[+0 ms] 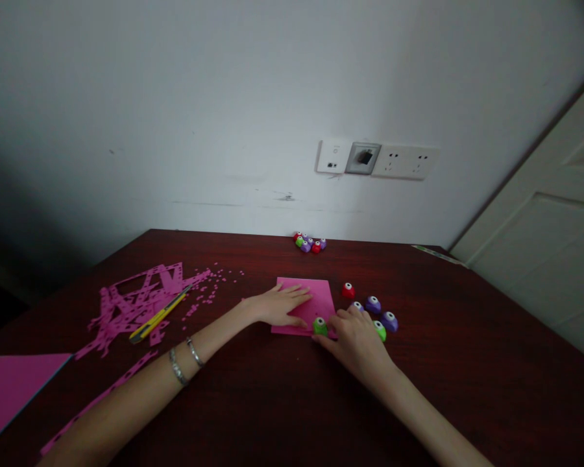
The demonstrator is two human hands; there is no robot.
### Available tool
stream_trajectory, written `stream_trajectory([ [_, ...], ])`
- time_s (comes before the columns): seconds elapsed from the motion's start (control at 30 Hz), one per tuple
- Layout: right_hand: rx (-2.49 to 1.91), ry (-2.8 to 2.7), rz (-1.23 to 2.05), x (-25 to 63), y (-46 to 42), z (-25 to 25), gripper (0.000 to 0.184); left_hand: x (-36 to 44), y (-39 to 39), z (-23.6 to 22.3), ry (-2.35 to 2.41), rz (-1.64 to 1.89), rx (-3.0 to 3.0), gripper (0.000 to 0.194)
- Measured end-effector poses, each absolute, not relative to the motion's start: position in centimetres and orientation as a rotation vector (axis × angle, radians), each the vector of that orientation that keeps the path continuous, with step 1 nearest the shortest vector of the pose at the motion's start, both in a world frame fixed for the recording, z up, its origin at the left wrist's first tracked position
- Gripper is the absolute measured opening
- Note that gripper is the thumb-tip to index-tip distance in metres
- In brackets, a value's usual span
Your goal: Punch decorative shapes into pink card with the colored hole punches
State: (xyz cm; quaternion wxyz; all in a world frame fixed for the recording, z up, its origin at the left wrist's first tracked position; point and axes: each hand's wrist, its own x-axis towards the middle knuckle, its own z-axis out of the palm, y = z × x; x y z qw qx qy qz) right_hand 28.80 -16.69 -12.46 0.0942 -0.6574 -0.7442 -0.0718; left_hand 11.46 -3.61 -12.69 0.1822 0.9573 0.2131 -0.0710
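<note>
A square pink sheet of paper [321, 295] lies on the table, with several small dark marks or holes near its middle. My left hand [279, 306] rests flat on its left side, fingers spread. At the sheet's lower right edge sits a green paper punch [320, 326] with a white and black top. My right hand [357, 334] has its thumb and bent index finger around this punch. Beside and partly behind that hand stand a red punch [348, 291], a purple punch [373, 303], another purple punch [390, 320] and a second green punch [380, 330].
Pink punched strips [136, 295] lie heaped at the left with small cut-out bits [207, 299]. A yellow utility knife [158, 316] rests on them. More small punches [307, 243] stand by the wall. Another pink sheet [19, 389] lies at the left edge.
</note>
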Motion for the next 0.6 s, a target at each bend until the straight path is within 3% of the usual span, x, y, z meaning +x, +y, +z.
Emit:
stream_trajectory([
  [0.17,-1.957,-2.114,0.001,29.8,-16.5,-11.3,0.035,11.4,-3.6,-11.6,0.575,-0.035,2.684,0.072],
  [0.37,-1.993,-1.804,0.757,32.1,-14.5,-9.5,0.041,11.9,-2.8,-10.3,0.733,0.440,2.582,0.037],
  [0.6,-1.832,-1.935,1.357,32.9,-11.6,-9.6,0.048,12.9,-3.8,-9.6,0.791,0.150,1.944,0.045],
])
